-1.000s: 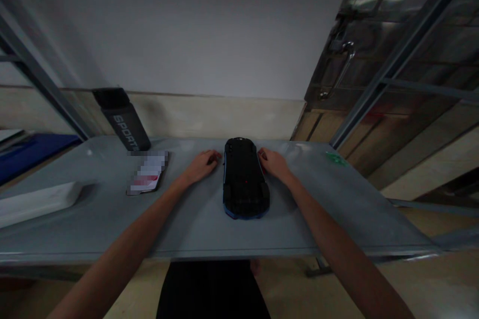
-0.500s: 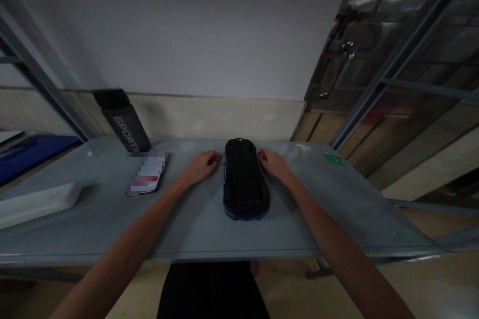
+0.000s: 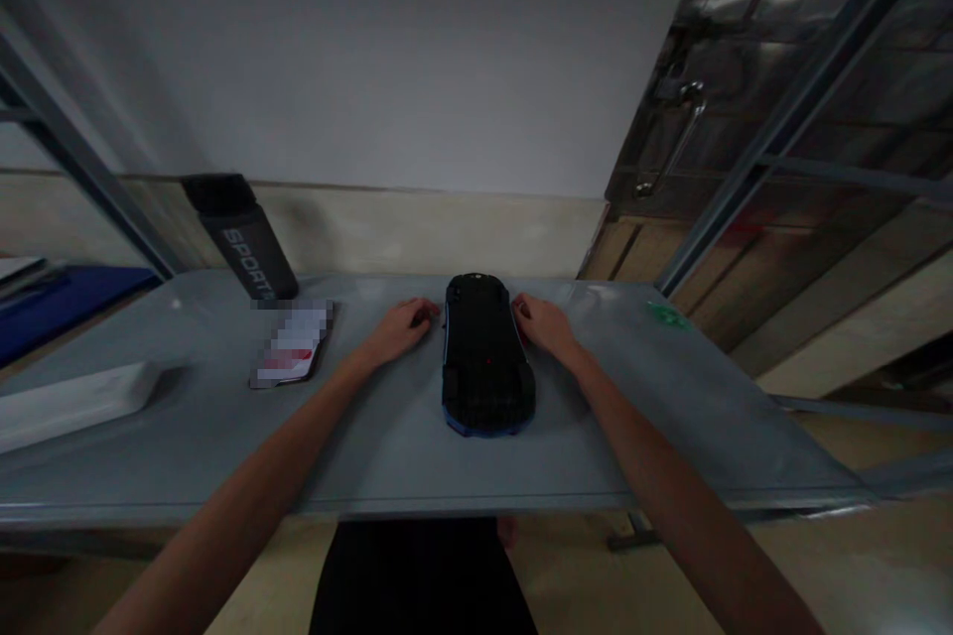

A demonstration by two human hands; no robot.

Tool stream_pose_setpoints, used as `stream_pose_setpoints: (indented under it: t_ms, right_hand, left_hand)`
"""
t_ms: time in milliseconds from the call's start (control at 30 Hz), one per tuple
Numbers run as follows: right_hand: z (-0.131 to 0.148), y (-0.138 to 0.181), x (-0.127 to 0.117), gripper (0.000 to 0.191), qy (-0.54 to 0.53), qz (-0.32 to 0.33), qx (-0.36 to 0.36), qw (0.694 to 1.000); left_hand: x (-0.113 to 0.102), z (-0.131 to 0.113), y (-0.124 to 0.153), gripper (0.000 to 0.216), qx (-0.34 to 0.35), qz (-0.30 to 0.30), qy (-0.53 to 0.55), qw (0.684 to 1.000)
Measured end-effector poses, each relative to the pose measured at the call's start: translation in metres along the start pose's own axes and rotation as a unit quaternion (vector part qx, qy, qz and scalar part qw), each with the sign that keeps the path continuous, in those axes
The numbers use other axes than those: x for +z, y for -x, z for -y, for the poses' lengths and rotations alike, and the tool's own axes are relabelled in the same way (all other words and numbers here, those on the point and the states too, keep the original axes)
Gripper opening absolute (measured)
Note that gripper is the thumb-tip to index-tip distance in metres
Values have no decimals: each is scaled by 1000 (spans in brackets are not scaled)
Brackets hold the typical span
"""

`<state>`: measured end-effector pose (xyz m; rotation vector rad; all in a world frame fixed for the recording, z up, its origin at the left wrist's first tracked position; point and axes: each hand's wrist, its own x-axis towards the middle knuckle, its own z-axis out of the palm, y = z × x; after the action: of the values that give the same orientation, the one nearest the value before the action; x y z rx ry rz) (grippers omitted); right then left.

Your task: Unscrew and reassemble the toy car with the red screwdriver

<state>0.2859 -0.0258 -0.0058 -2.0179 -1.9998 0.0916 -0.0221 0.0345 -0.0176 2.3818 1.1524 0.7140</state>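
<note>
A toy car point(image 3: 487, 347) lies on the grey table point(image 3: 387, 461) with its black underside up and blue bodywork showing along the edges. A small red dot shows on the underside. Left of the car rests my left hand point(image 3: 398, 329), fingers curled in and fingertips close to the car's side; whether anything is in them I cannot make out. On the other side, my right hand point(image 3: 545, 322) has bent fingers against the car's right edge. A bit of red shows beneath that hand, and what its fingers hold is hidden.
A dark sports bottle point(image 3: 249, 243) stands at the back left, a phone point(image 3: 294, 342) before it. A long white object point(image 3: 74, 405) lies at the left edge, a small green item point(image 3: 668, 315) at the back right. Metal posts point(image 3: 745, 184) frame the table; a wall stands behind.
The view has shifted very slightly. Both hands and the toy car stay in the same places relative to each other.
</note>
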Motion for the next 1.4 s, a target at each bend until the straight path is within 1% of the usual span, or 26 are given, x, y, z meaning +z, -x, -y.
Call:
stream_pose_setpoints:
  t_ms: [433, 1067, 1233, 1400]
  right_hand:
    - [2, 0, -1, 32, 0, -1, -1, 1000]
    - [3, 0, -2, 31, -8, 8, 6, 1000]
    - [2, 1, -4, 32, -16, 16, 2, 1000]
    - [1, 0, -5, 29, -22, 34, -16, 999]
  left_hand:
    - [-3, -5, 1, 31, -1, 3, -1, 1000]
    - [-1, -2, 0, 31, -2, 0, 10, 1000]
    - [-3, -4, 1, 29, -12, -6, 34, 999]
    - [-1, -5, 2, 29, -39, -28, 93, 994]
